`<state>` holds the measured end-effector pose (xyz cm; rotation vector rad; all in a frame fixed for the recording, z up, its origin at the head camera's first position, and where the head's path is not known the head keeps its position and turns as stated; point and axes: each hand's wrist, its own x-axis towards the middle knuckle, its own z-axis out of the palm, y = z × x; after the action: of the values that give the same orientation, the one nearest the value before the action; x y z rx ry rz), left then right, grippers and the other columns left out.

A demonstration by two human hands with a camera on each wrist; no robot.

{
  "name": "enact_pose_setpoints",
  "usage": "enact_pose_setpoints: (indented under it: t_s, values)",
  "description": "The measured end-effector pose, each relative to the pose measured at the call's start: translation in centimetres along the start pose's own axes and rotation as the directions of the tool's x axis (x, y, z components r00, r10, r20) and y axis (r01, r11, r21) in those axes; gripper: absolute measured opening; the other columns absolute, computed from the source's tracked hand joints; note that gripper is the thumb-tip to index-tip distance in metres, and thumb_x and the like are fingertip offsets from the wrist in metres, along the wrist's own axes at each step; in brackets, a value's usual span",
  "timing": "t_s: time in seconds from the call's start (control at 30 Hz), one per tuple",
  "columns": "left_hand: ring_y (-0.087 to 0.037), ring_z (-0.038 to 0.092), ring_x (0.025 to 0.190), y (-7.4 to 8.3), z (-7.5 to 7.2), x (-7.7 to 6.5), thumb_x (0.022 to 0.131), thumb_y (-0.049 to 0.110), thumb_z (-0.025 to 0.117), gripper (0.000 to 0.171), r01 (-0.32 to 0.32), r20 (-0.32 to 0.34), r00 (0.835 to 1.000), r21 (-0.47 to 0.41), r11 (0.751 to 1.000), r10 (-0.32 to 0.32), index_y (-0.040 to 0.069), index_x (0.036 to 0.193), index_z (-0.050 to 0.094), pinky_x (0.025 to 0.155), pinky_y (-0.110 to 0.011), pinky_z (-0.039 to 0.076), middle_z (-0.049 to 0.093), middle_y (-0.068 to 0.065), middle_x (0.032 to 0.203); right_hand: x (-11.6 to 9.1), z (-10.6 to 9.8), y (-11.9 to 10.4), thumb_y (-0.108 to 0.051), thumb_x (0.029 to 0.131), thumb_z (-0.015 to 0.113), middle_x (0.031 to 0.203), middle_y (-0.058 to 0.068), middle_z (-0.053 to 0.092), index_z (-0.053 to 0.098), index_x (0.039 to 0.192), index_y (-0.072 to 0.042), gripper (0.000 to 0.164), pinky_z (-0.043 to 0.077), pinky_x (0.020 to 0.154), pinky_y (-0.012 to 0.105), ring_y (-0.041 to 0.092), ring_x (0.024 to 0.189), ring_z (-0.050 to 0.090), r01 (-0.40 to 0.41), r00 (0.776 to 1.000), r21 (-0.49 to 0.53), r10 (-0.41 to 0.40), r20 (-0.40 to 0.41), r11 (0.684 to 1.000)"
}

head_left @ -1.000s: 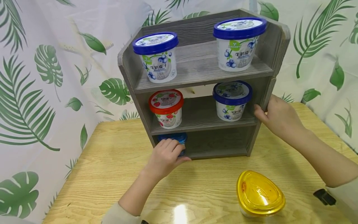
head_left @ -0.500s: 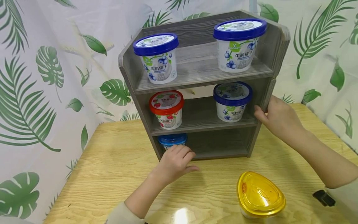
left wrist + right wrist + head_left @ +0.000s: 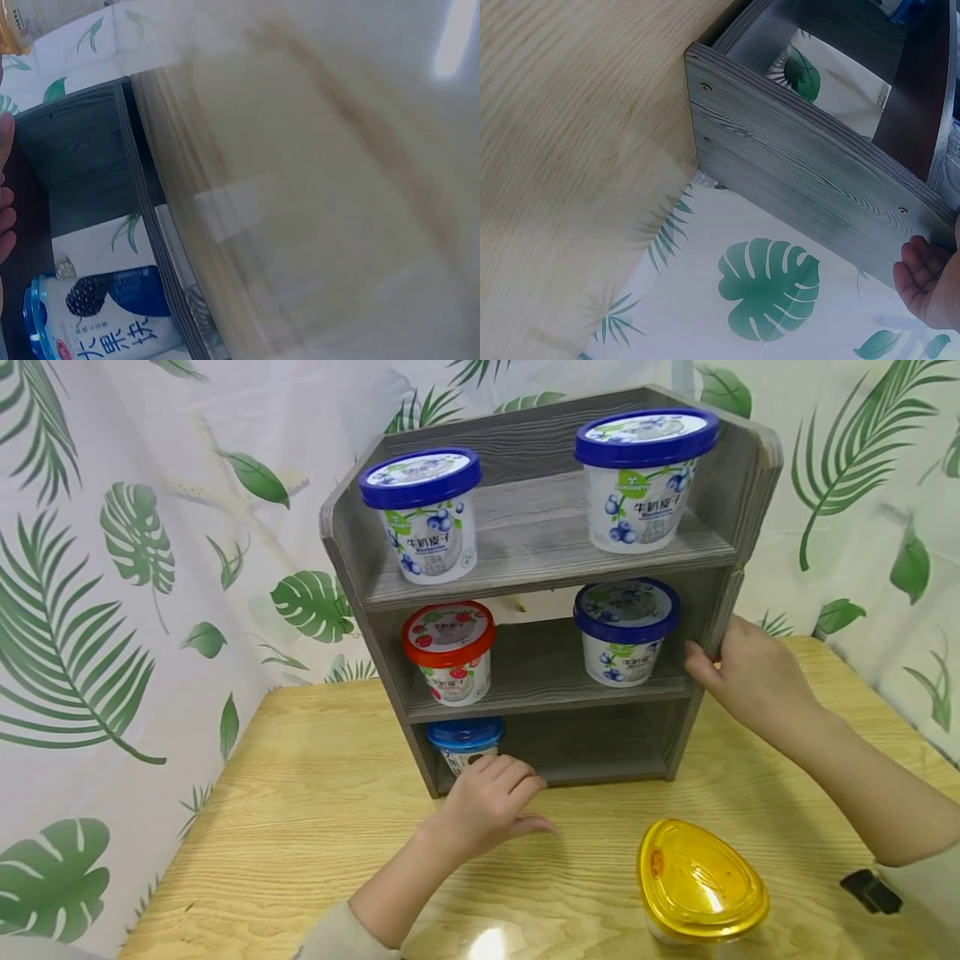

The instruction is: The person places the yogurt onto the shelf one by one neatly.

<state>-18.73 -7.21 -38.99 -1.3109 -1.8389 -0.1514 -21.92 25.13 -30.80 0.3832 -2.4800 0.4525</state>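
My left hand (image 3: 491, 810) hovers in front of the bottom shelf, fingers loosely bent and thumb held apart, with nothing in it. Just behind it, a cup with a light blue lid (image 3: 465, 733) stands in the bottom left corner of a grey wooden shelf rack (image 3: 547, 585). The left wrist view shows a blackberry picture on this cup (image 3: 112, 307). At the rack's right side, my right hand (image 3: 768, 685) grips the side panel, thumb at the front edge. In the right wrist view its curled fingers (image 3: 921, 274) lie against the panel's outer face.
Two blueberry tubs (image 3: 431, 539) (image 3: 637, 506) stand on the top shelf. A red-lidded strawberry tub (image 3: 453, 681) and another blueberry tub (image 3: 618, 660) occupy the middle one. A yellow-lidded container (image 3: 701, 881) is on the wooden table (image 3: 247, 860) at front right.
My left hand has let go of the blue-lidded cup and drawn back toward the front right, uncovering it. The right hand stays on the rack's side.
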Motion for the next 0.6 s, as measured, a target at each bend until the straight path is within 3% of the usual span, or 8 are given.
enact_pose_setpoints:
  t_s: [0.33,0.6]
  values:
    - [-0.009,0.061,0.077,1.9,0.0,1.7,0.077,0.058,0.066,0.047,-0.048,0.006,0.999,-0.046,0.998,0.048,0.013,0.088,0.066,0.071,-0.02,0.049,0.064,0.005,0.083,-0.1,-0.1,-0.1,-0.018,0.088,0.054,0.074,0.021,0.056,0.052,0.09,0.006,0.024,0.045,0.056,0.053,0.036,0.065,0.057,-0.01,1.0,0.003,0.01,0.007,1.0]
    - [-0.008,0.062,0.08,2.9,-0.4,2.7,0.08,0.057,0.064,0.045,-0.082,-0.006,0.997,-0.074,0.994,0.082,0.014,0.09,0.067,0.076,-0.019,0.049,0.065,0.006,0.085,0.0,0.0,0.0,-0.017,0.088,0.054,0.074,0.021,0.056,0.052,0.091,0.007,0.024,0.045,0.055,0.052,0.035,0.064,0.056,0.002,1.0,0.001,-0.002,0.001,1.0]
